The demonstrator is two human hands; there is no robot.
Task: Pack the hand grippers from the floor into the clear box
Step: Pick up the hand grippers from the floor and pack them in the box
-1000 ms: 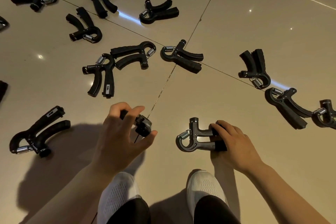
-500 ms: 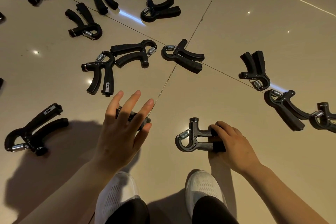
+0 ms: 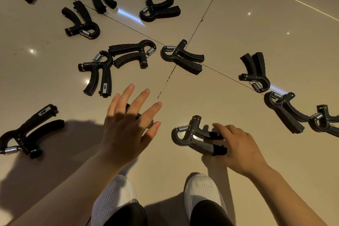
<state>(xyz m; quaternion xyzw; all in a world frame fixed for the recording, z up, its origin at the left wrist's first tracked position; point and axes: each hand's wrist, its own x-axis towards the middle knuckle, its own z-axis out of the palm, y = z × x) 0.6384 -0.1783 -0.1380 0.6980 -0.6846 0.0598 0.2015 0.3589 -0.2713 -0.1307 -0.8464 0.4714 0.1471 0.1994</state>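
Several black hand grippers lie scattered on the glossy tiled floor [image 3: 256,24]. My left hand [image 3: 128,126] hovers with its fingers spread straight over one black hand gripper [image 3: 149,124], which is mostly hidden under the palm. My right hand [image 3: 238,147] grips the two handle ends of a grey hand gripper [image 3: 190,137], whose spring end points left. Other grippers lie close by, one at the left [image 3: 27,134] and one ahead [image 3: 99,73]. The clear box is not in view.
More grippers lie ahead [image 3: 183,57], at the right [image 3: 255,71] [image 3: 284,110] and at the far back [image 3: 159,9]. My white shoes [image 3: 117,194] [image 3: 203,189] stand at the bottom centre. Tile seams cross in the middle of the floor.
My left hand let go of the black gripper that it held and spread its fingers above it. My right hand kept its hold on the grey gripper.
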